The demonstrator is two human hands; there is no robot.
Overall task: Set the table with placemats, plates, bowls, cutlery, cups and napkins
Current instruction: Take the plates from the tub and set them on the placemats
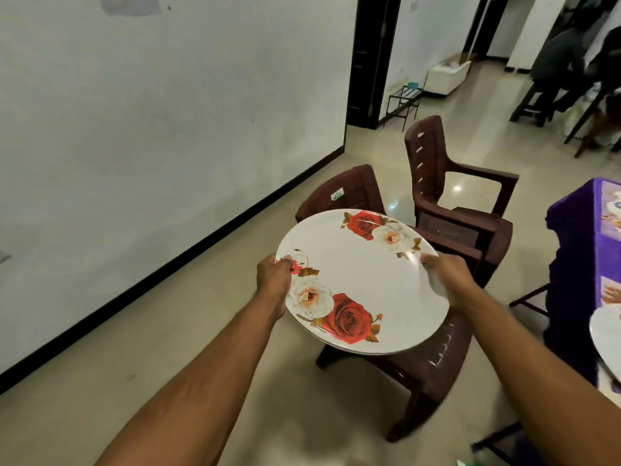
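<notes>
Both grips clenched on the plate stack (361,284): left hand (273,280) on the left rim, right hand (448,277) on the right rim, held above brown chair (437,358). Purple-clothed counter (571,264) at right.

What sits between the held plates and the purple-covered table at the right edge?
In the head view, only a brown chair and bare floor separate the plates from the table.

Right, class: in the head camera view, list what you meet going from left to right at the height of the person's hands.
White wall → left hand → rose-patterned plates → right hand → table with purple cloth, a white plate showing at its right edge.
</notes>
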